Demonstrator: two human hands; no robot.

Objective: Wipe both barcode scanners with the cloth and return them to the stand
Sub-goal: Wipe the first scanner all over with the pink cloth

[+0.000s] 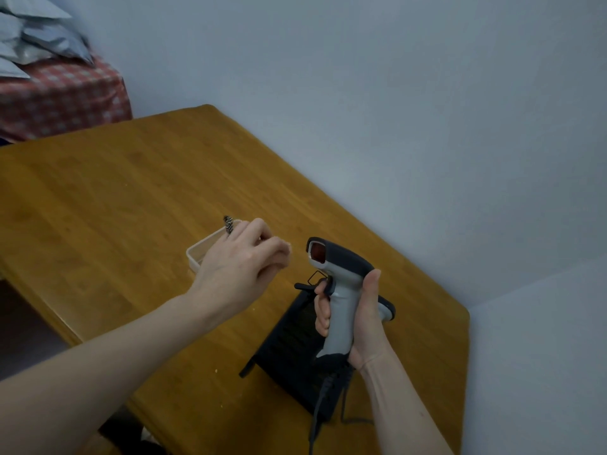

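Observation:
My right hand (358,326) grips a grey and black barcode scanner (341,277) by its handle, upright, with the red window facing left. It hovers over the black stand (289,349) on the wooden table (115,192). Part of a second scanner (387,308) shows behind my right hand, at the stand. My left hand (239,267) hangs over a shallow white tray (197,254), fingers curled with the thumb near the fingertips. A bit of black-and-white patterned cloth (228,223) sticks out past the hand's far side. Whether the hand holds the cloth is hidden.
A black cable (320,412) runs down from the held scanner's handle off the table's near edge. The table ends close to the right of the stand, by a pale wall. A red checked surface (65,93) piled with grey bags stands at the far left.

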